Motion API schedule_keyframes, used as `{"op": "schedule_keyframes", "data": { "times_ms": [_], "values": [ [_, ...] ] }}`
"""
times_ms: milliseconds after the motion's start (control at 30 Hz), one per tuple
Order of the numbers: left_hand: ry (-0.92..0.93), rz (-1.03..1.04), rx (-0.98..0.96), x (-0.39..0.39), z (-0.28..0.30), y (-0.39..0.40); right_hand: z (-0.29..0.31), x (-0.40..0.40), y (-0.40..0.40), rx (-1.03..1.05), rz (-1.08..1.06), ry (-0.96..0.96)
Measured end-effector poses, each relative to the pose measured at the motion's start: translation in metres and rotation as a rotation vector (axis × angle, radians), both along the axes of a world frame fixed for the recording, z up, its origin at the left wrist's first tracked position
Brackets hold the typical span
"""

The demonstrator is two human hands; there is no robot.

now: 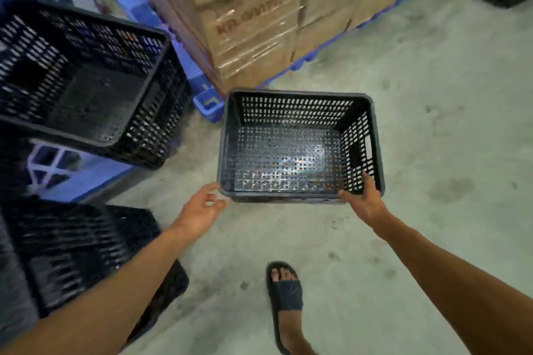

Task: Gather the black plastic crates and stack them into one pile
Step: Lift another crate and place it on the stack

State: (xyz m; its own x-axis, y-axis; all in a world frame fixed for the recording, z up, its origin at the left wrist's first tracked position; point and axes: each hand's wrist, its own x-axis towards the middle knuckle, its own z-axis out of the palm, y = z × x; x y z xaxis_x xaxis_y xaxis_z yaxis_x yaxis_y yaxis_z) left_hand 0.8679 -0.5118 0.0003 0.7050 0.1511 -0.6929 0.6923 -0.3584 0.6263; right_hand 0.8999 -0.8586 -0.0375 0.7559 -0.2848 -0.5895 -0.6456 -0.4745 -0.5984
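1. Far L: tilted black crate (83,86) sits up on a blue pallet (72,170); below it more black crates (72,245), blurred, look like the pile in progress.
2. L hand (199,210): fingers spread & loosely curled, just beside near-L corner of floor crate (297,147), not yet gripping.
3. Floor crate: empty, upright on concrete floor (432,124), close to the pallet corner.
4. R hand (364,202): closed over near-R corner, fingers on the rim and perforated wall.
5. Step, my read: get L hand on the opposite corner first, lift level w/ both, swing L to pile, line up rims before dropping in.
6. Writing: wrapped cartons (253,17) carry red print, too blurred to read. No label seen on crates.
7. Sandalled foot (284,294) near; keep clear.
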Motion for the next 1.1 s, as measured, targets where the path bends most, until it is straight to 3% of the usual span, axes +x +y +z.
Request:
{"op": "schedule_keyframes", "data": {
  "times_ms": [200,300,367,467,733,933,1100],
  "values": [
    [0.191,0.031,0.123,0.069,-0.09,-0.035,-0.077,0.044,-0.103,-0.076,-0.028,0.162],
    [0.242,0.109,0.29,0.1,-0.134,-0.052,-0.117,0.058,-0.122,-0.037,-0.09,0.149],
    [0.281,0.133,0.434,0.105,-0.146,-0.055,-0.132,0.06,-0.122,-0.042,-0.15,0.151],
    [0.234,0.009,0.586,0.1,-0.146,-0.043,-0.139,0.063,-0.122,-0.025,-0.293,0.144],
    [0.111,-0.108,0.644,0.088,-0.054,-0.028,-0.055,0.052,-0.116,-0.134,-0.488,0.038],
    [0.008,-0.131,0.611,0.05,0.053,-0.011,0.054,0.004,-0.099,-0.157,-0.562,-0.108],
    [-0.209,-0.113,0.67,0.006,0.159,0.02,0.163,-0.028,-0.072,-0.061,-0.56,-0.296]
  ]
}}
